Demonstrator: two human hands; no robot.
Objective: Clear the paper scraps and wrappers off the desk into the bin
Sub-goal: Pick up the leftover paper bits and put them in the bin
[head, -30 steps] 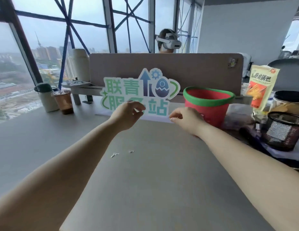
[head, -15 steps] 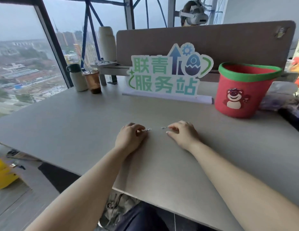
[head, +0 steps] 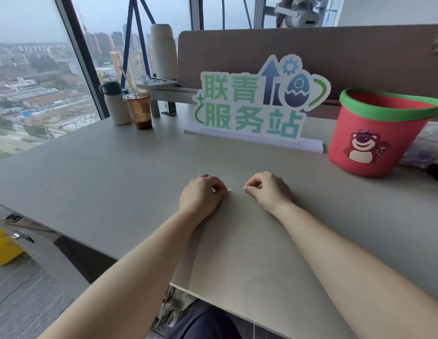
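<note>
Near the desk's [head: 115, 167] front edge, your left hand [head: 200, 196] pinches a tiny paper scrap [head: 230, 190]; your right hand [head: 269, 192] is curled, contents unclear. That bin [head: 374, 133] stands rightward, at the far right corner, nearer your right hand.

At right, a round red bin [head: 374, 140] has a green rim and a pink bear print. The flat grey desk [head: 115, 172] is plain; the centre cut-out sign [head: 259, 99] carries green and blue characters on white.
</note>
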